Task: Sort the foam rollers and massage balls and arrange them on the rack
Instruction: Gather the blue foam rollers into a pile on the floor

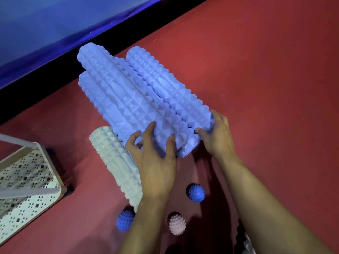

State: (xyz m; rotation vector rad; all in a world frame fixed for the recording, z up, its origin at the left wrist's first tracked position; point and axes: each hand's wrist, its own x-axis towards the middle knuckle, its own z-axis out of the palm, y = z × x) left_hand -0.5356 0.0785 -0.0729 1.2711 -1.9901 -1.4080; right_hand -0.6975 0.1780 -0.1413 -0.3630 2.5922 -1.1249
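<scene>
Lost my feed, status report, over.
Left hand and right hand grip near ends of stacked blue rollers. White roller and three spiky balls on floor. Rack at left, path open.

You're looking down at a red carpeted floor (256, 70) that fills most of the view. Far left there's a black strip (45, 92), then a glossy blue wall panel (55, 24) catching some light.

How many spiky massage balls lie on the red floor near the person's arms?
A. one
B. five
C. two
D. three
D: two blue spiky balls and one pink spiky ball lie on the red floor, below the hands.
</scene>
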